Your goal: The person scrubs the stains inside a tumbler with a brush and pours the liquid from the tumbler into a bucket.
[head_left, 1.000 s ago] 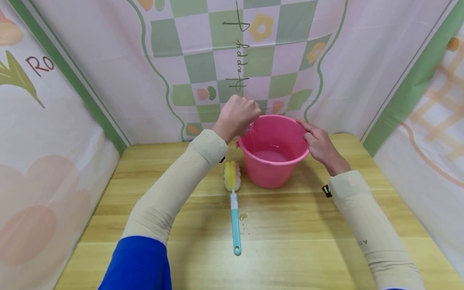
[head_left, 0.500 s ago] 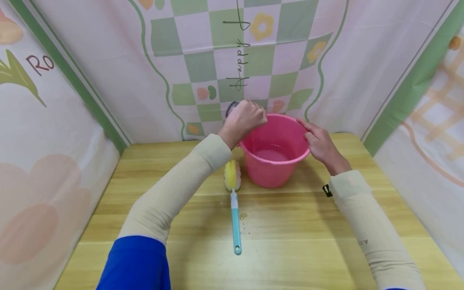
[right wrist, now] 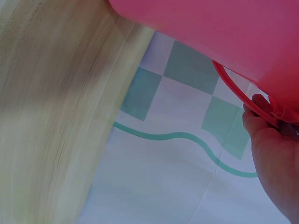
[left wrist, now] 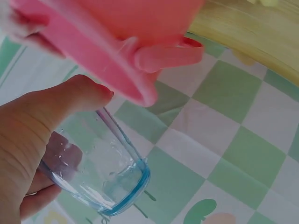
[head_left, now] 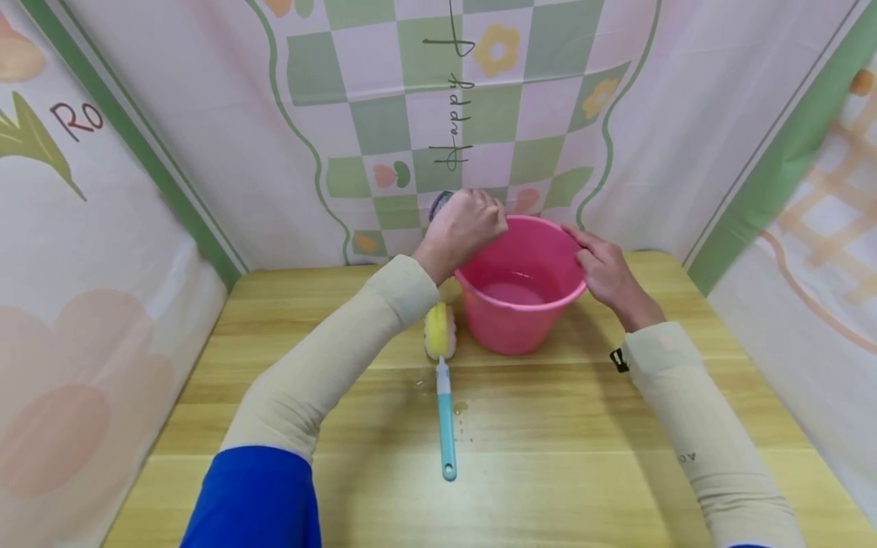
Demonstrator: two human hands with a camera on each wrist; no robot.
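My left hand (head_left: 466,228) grips a clear drinking glass (left wrist: 103,168) with a bluish base at the left rim of a pink bucket (head_left: 510,331). The glass is tilted, its base (head_left: 440,205) pointing up and left, away from the bucket. Its mouth is hidden behind the hand. On the bucket's right side, my right hand (head_left: 606,274) holds the rim; in the right wrist view its fingers are curled at the red carrying handle (right wrist: 233,88). Some water shows in the bucket's bottom. A sponge bottle brush (head_left: 445,426) lies just left of the bucket.
The wooden table (head_left: 548,457) carries a few small wet spots (head_left: 460,409) beside the brush handle. A printed cloth (head_left: 377,68) stands close behind the bucket, and more cloth walls (head_left: 89,304) flank the table.
My left hand has shifted slightly right and turned, so the glass's base now shows on the hand's upper left. The right hand, bucket and brush look unmoved.
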